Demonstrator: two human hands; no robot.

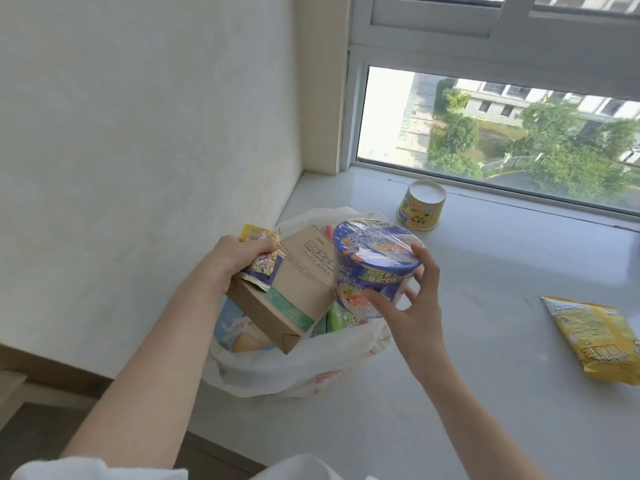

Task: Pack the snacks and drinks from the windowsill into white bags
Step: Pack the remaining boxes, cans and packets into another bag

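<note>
White bag [298, 372] on windowsill, overfilled with snacks.
Right hand [414, 299] fingers curl around blue noodle bowl [375, 265] above bag; left hand [242, 258] pinches yellow packet [259, 261].

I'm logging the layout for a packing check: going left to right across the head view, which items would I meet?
small yellow snack packet gripped by the left hand → brown cardboard box → blue instant noodle bowl held by the right hand → yellow cup upside down on the windowsill → yellow snack bag.
</note>
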